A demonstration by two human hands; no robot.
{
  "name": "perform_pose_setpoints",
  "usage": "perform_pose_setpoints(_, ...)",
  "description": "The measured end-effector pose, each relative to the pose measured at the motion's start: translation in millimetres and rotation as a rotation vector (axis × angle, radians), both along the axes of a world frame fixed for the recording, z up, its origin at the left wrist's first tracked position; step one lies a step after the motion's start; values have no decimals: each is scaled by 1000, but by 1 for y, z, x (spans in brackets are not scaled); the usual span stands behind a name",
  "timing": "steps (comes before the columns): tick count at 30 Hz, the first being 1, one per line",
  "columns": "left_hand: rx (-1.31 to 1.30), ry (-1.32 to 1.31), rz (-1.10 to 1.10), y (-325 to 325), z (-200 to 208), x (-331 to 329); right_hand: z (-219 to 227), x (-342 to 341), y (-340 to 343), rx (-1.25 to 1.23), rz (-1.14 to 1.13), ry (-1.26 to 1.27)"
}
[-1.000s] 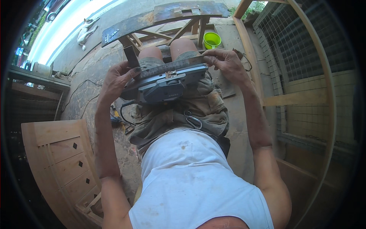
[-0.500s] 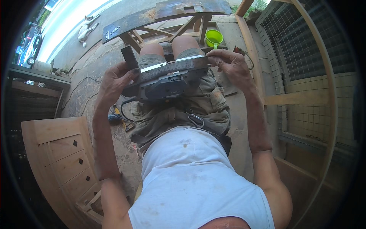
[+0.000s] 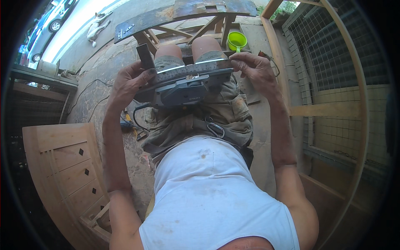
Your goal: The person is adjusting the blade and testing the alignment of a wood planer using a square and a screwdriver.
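I sit with a grey power tool (image 3: 187,89) lying across my lap, its flat metal base plate (image 3: 196,68) turned up toward my knees. My left hand (image 3: 129,83) grips the tool's left end, fingers curled around the plate's edge. At the right end of the plate, my right hand (image 3: 256,68) holds the other edge. A black cord (image 3: 137,114) hangs from the tool's left side down toward the ground.
A rough wooden workbench (image 3: 183,12) stands beyond my knees, with a green plastic cup (image 3: 236,40) under its right side. A carved wooden door panel (image 3: 66,166) lies at the lower left. A timber frame with wire mesh (image 3: 329,75) runs along the right. Stone paving (image 3: 96,79) is underfoot.
Both hands have lifted and turned the tool a little away from me, so its metal plate now faces up more and sits closer to my knees.
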State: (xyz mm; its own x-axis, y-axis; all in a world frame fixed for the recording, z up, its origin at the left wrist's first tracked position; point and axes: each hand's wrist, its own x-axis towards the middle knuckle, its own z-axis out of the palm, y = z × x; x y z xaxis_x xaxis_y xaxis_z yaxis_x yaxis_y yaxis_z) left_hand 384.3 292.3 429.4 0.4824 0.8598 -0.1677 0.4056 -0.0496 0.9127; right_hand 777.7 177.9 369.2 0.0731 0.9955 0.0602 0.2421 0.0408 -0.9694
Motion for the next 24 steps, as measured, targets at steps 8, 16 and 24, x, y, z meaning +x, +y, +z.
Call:
perform_pose_setpoints(8, -50, -62, 9, -2, -1, 0, -7, 0, 1, -10, 2, 38)
perform_pose_setpoints(16, -70, -46, -6, -6, 2, 1, -5, -4, -2, -4, -2, 58)
perform_pose_setpoints(24, 89, -119, -44, -3, 9, 11, 21, -20, 1, 468, -222, -874)
